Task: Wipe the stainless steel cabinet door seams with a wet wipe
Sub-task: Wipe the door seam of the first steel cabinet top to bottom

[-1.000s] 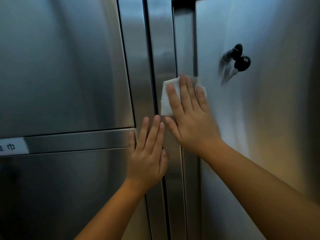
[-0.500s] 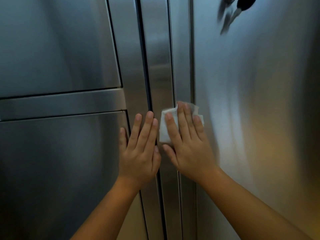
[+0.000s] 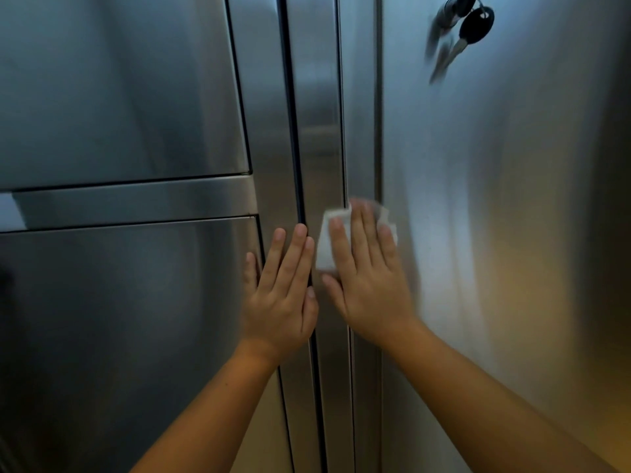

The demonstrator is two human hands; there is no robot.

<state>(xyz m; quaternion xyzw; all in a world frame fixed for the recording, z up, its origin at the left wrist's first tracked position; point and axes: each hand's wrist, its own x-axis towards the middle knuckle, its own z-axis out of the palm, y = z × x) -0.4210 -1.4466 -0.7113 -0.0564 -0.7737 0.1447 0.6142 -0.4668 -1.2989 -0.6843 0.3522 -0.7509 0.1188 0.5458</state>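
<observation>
We are covering most of the wet wipe (image 3: 326, 247) with our right hand (image 3: 370, 285); only its left and upper edges are showing. Our fingers (image 3: 358, 213) are blurring at the tips. The top edge is cutting off the lock (image 3: 450, 8), the hanging key (image 3: 476, 25) is smearing, and the left edge is clipping a white label (image 3: 8, 213).

Above the right hand (image 3: 370, 285), the vertical seam (image 3: 342, 131) runs unobstructed to the top centre of the frame. The left hand (image 3: 280, 302) lies flat just left, across the dark gap (image 3: 290, 97). At upper right, keys (image 3: 474, 25) hang off the door (image 3: 512, 199), probably jutting outward.
</observation>
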